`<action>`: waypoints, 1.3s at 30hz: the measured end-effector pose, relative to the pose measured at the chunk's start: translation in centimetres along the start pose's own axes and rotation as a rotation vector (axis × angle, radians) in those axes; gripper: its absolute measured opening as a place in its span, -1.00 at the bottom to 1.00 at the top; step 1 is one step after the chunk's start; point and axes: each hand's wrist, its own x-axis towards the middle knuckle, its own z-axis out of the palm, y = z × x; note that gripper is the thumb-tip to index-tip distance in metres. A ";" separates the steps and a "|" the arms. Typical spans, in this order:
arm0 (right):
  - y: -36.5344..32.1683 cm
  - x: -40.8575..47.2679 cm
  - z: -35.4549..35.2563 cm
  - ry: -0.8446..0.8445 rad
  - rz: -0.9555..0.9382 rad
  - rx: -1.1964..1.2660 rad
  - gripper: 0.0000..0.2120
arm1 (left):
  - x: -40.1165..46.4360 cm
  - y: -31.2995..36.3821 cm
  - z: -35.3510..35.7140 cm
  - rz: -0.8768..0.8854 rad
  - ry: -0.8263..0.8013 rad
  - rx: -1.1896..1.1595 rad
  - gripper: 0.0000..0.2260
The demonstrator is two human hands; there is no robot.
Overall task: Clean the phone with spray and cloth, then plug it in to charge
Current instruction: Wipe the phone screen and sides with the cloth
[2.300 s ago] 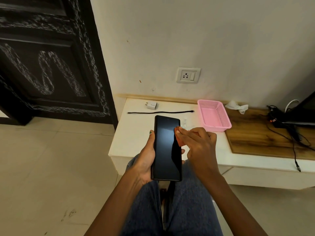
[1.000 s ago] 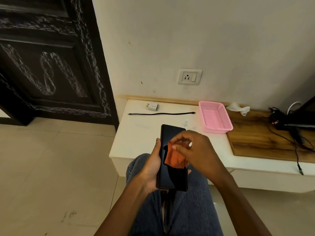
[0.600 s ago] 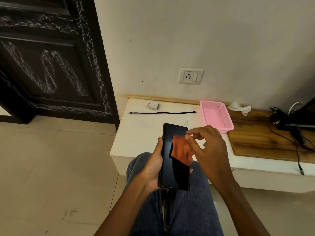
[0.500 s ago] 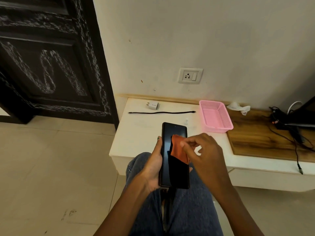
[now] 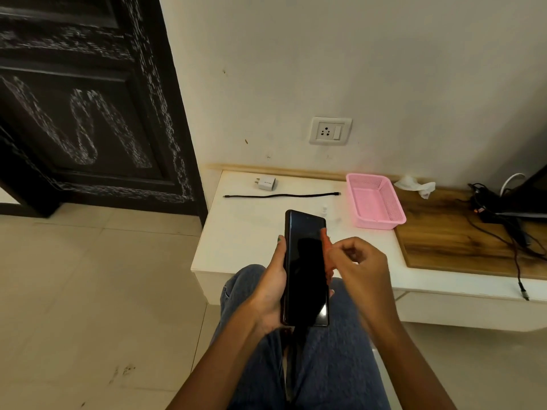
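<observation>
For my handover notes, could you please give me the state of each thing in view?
phone: screen dark, gripped by left hand
orange cloth: pinched by right hand
charger adapter: unplugged
black cable: unconnected
wall socket: nothing plugged
pink basket: looks empty

Home room — carved door (image 5: 83, 113), wall socket (image 5: 330, 130).

One phone (image 5: 306, 270), one orange cloth (image 5: 327, 253), one small spray bottle (image 5: 325, 210), one white charger (image 5: 266, 183), one black cable (image 5: 281, 195), one pink basket (image 5: 374, 201), one crumpled tissue (image 5: 416, 185), one wall socket (image 5: 330, 130), two hands: left hand (image 5: 270, 288), right hand (image 5: 359, 263).
</observation>
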 end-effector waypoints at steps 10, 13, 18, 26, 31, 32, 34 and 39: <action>0.3 1.6 -1.7 0.028 0.690 1.089 -0.73 | 0.2 -0.2 0.1 0.000 -0.067 -0.078 -0.38; 1.0 1.9 -2.0 0.037 0.630 0.996 -0.67 | -0.1 -0.1 0.1 0.011 -0.075 -0.119 -0.38; 0.7 1.8 -1.9 0.171 0.049 0.251 -0.79 | -0.2 0.0 0.1 -0.001 -0.090 -0.154 -0.36; 0.2 3.1 0.0 0.241 -0.520 -0.435 -0.82 | -0.3 -0.5 0.3 -0.038 -0.063 -0.106 -0.38; 0.9 2.8 1.3 0.157 -0.647 -0.631 -0.70 | -0.2 -0.3 0.2 -0.014 -0.052 -0.070 -0.45; 1.2 2.6 1.4 0.143 -0.659 -0.649 -0.67 | -0.1 -0.3 0.1 -0.005 -0.042 -0.063 -0.45; 1.6 2.3 1.5 0.110 -0.675 -0.681 -0.61 | -0.1 -0.2 0.0 0.002 -0.020 -0.056 -0.46; 2.0 1.9 1.1 0.079 -0.676 -0.721 -0.54 | -0.5 -0.2 0.3 0.014 0.006 -0.058 -0.46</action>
